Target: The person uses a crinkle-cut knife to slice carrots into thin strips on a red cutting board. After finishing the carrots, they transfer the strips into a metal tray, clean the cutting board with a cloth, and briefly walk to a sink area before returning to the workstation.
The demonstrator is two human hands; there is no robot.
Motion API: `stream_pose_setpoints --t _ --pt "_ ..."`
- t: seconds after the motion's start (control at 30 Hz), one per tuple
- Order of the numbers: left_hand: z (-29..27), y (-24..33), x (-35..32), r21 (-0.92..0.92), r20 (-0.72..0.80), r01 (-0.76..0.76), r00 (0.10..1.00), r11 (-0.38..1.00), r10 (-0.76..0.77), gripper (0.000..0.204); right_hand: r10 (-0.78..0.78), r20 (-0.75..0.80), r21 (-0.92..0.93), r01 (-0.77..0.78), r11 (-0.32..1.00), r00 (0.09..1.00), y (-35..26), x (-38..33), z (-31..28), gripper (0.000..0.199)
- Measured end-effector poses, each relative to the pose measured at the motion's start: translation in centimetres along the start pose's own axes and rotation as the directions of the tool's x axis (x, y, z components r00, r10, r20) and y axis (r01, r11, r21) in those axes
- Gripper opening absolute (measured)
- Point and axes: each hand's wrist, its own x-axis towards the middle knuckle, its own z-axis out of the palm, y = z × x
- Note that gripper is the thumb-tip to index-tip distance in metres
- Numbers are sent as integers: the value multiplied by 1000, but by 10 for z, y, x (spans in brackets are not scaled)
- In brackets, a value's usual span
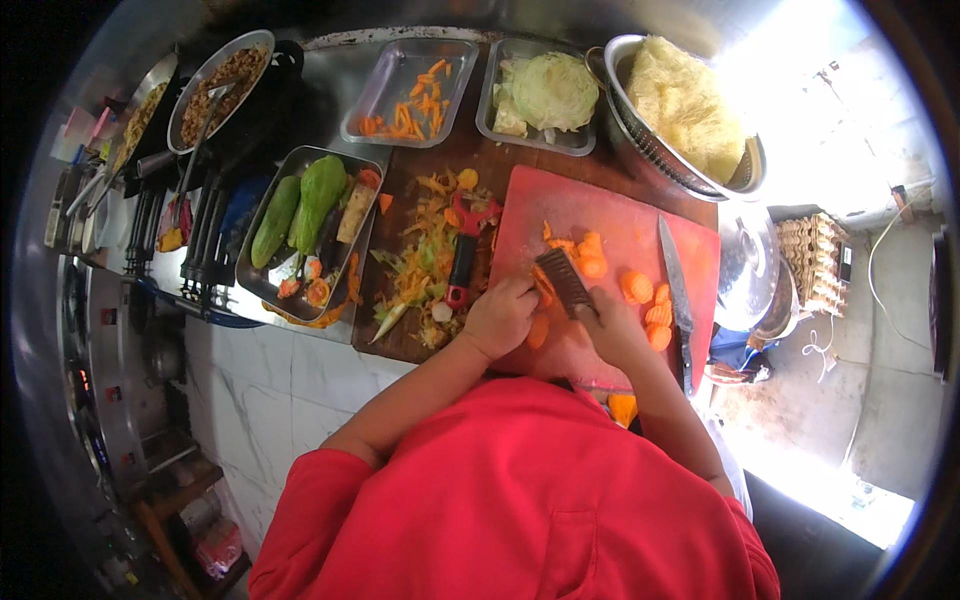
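In my right hand point(612, 326) is a crinkle cutter point(566, 281), its dark ridged blade tilted over the red cutting board point(520, 205). My left hand point(503, 318) is closed with its fingertips on a piece of carrot point(543, 287) right beside the blade; the fingers partly hide the piece. Wavy-edged carrot slices point(592, 258) lie beyond the cutter, and more carrot slices point(658, 326) sit to the right of my right hand. A long kitchen knife point(676, 290) rests along the board's right side, with its dark handle toward me.
Left of the board, a red-and-black peeler point(465, 255) lies among vegetable peelings point(420, 265). Trays hold green vegetables point(318, 205), carrot sticks point(420, 108) and cut cabbage point(548, 92). A colander of noodles point(690, 110) stands at the back right; pans point(225, 95) sit far left.
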Motion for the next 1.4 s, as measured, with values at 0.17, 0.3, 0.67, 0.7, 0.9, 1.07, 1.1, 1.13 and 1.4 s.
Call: stream_pose_setpoints --t 0.17,0.3,0.67,0.7,0.9,1.07,1.1,1.13,1.4 --pt "0 -5 2 -2 -27 -47 999 999 47 15 94 -6 46 -94 995 996 -12 -9 -13 20" --pt "-1 -11 1 36 -50 -105 993 994 107 16 138 149 -110 -123 986 979 -37 -3 -2 20" --pt "-4 -14 5 32 10 -130 991 991 130 14 117 182 -168 -87 982 976 -36 25 18 20" --pt "-5 -15 4 38 -19 -131 991 991 132 13 108 182 -145 -82 986 977 -38 25 13 20" --pt "1 -12 3 95 -79 -144 985 985 152 13 128 228 -120 -103 987 965 -37 9 8 22" --pt "5 -11 1 110 -107 -169 978 979 181 13 135 217 -7 -136 991 967 -36 16 12 22" --pt "5 -10 2 109 -115 -163 978 981 175 13 96 206 -2 -98 995 974 -29 19 14 24" --pt "5 -9 2 108 -123 -157 978 982 170 13 58 195 2 -60 998 979 -17 24 17 26" --pt "14 2 27 -14 -94 121 988 993 -121 16 171 -82 339 -134 931 982 33 -19 -46 21"
